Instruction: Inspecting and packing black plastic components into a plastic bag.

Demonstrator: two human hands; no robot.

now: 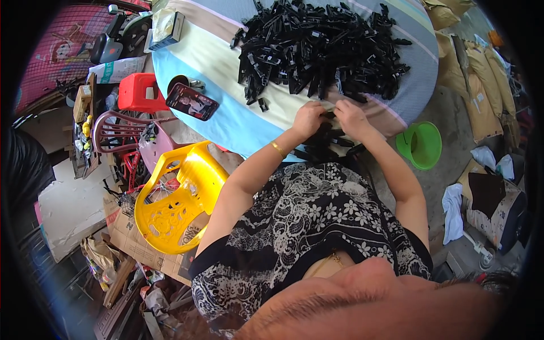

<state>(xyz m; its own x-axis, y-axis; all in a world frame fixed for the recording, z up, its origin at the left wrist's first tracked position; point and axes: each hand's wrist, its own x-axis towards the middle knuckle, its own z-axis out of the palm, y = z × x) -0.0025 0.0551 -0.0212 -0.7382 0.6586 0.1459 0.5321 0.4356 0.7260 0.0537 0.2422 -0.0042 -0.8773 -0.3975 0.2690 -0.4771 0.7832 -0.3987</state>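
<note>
So that it stays steady, presumably, the bare left hand (309, 118) and right hand (352, 119) pinch a small black plastic piece (327, 115) between their fingers (341, 106).

far, the small parts (317, 51) look like half-glossy plastic, the tablecloth (221, 51) like matt woven cloth; left, the chair (209, 178) is glossy smooth plastic, the cardboard (141, 246) dull paper; right, the bucket (435, 148) is smooth plastic.
</note>
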